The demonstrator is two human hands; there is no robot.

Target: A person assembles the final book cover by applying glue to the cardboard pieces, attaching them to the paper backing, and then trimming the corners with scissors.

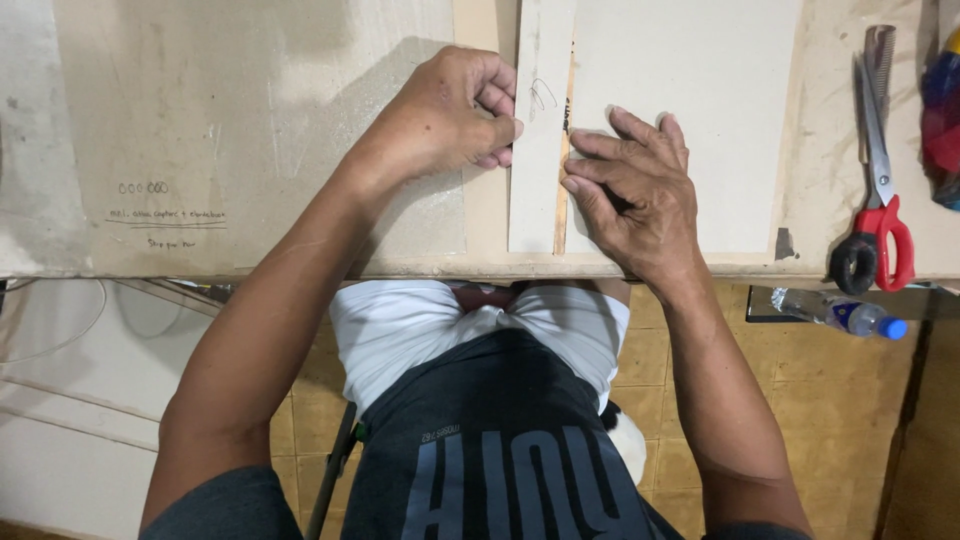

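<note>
My left hand (450,112) is curled into a loose fist, its fingertips pinching the left edge of a narrow pale board strip (540,190) that lies upright on the workbench (830,150). My right hand (635,190) lies flat, fingers together, pressing on a larger pale sheet (700,80) right of the strip. Its fingertips reach the thin brownish gap between strip and sheet. A small pencil scribble marks the strip near my left fingers.
A big cardboard sheet (230,120) with handwriting covers the bench's left side. Red-handled scissors (880,190) and a comb lie at the far right beside a colourful bag (942,110). A plastic bottle (850,316) lies below the bench edge, above the tiled floor.
</note>
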